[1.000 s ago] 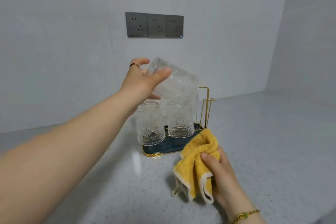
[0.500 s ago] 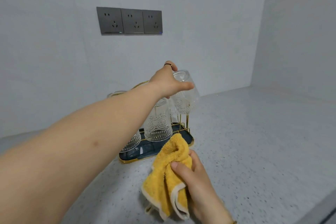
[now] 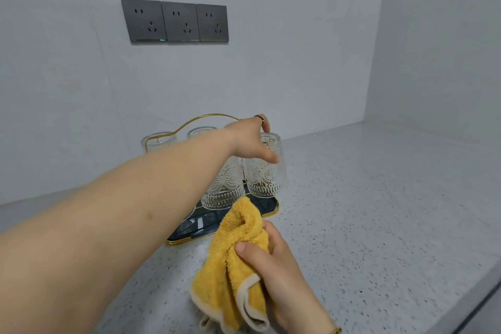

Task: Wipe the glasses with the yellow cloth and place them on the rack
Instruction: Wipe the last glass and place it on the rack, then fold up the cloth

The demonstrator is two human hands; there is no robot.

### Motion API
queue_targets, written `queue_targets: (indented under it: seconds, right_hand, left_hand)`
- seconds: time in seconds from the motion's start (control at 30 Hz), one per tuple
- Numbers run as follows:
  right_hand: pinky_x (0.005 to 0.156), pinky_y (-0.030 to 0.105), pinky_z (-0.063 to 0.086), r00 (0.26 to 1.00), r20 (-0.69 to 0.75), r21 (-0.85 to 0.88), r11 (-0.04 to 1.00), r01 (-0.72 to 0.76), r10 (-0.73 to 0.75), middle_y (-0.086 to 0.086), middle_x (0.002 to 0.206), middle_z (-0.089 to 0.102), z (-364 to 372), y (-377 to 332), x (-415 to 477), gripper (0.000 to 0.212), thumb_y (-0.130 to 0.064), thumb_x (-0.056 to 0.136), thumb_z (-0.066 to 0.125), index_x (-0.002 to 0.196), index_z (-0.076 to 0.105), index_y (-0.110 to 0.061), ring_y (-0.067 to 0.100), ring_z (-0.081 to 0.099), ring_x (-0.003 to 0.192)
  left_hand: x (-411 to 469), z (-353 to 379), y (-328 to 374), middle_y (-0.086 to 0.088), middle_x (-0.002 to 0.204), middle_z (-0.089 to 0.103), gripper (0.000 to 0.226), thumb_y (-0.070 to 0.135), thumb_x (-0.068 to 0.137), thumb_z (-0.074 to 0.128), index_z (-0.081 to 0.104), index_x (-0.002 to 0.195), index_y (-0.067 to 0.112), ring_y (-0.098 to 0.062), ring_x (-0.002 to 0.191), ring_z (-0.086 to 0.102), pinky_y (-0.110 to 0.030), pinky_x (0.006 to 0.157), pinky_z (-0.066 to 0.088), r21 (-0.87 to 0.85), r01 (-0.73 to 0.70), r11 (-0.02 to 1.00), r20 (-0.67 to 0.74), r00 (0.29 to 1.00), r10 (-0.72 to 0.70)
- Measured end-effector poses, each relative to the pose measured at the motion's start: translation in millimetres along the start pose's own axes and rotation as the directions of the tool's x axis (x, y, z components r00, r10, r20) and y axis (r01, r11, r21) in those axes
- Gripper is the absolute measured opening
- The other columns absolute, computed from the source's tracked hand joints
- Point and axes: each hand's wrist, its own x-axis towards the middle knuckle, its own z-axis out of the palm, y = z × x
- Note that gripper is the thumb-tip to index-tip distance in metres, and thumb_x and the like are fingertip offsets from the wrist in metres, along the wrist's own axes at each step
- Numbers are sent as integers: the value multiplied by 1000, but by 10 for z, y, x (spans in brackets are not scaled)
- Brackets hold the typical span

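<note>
Holding a glass (image 3: 267,179) upside down on the rack (image 3: 267,206).
Left grip (image 3: 250,141) curls round its base; right grip (image 3: 279,274) clutches our yellow cloth (image 3: 230,260).

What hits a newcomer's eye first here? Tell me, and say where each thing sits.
The left hand reaches across the middle and grips the base of an upturned embossed glass at the right end of the gold-trimmed rack. Low in the foreground, the right hand holds the bunched yellow cloth over the speckled counter. On the wall above, three dark sockets stand in a row.
</note>
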Motion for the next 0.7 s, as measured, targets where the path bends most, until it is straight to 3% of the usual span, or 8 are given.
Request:
queue_targets:
  seconds: [0.2,0.33,0.4,0.5,0.6,0.67,0.7]
  right_hand:
    - [68,26,52,1000,8,-85,996,31,-30,-6,71,65,2,-22,3,31,-23,56,65,86,58,-22,11,62,70]
    - [64,20,51,996,-34,-144,987,76,-82,-12,64,64,31,-38,1,31,-23,56,65,86,56,-23,3,61,63]
    - [59,15,48,989,-67,-184,975,120,-135,-14,61,64,35,-25,-4,32,-24,55,64,86,54,-23,-2,60,61]
    - [56,10,45,968,-123,-246,952,182,-217,-22,61,64,61,11,-57,34,-24,56,63,88,52,-23,-7,58,59]
    - [58,8,43,941,-153,-371,900,229,-302,-29,67,62,160,58,-130,34,-21,61,70,86,49,-26,-8,57,61]
    - [58,7,41,921,-117,-484,831,273,-371,-34,75,59,281,30,-185,35,-18,66,72,84,47,-32,-9,56,66]
    - [58,7,40,908,-73,-548,777,309,-412,-31,79,60,334,-16,-207,35,-23,65,71,83,45,-36,-10,54,71]
  left_hand:
    - [-4,-28,-19,-8,131,48,70,42,75,70,37,130,16,-22,113,49,-33,95,40,68,-14,998,50,999,11]
    - [-196,-25,12,1,142,37,69,49,77,64,40,133,17,-19,126,44,-30,103,36,198,-96,976,-74,991,112]
    - [-409,-15,44,5,130,47,51,45,81,61,50,123,20,-16,119,49,-26,94,35,181,-160,970,-230,952,200]
    - [-891,6,12,17,83,53,19,43,82,59,56,84,25,-10,86,55,-24,75,38,-17,-175,984,-363,919,157]
    - [-1425,30,-196,14,53,49,47,65,67,54,52,57,18,-4,55,46,-23,58,37,-273,-46,961,-295,955,-38]
    - [-1784,102,-376,7,56,52,75,82,53,50,58,59,7,-6,57,47,-21,60,37,-413,77,907,-156,976,-154]
    - [-1926,159,-442,3,60,53,75,83,50,48,62,62,10,-6,61,49,-21,61,37,-476,109,873,-86,982,-169]
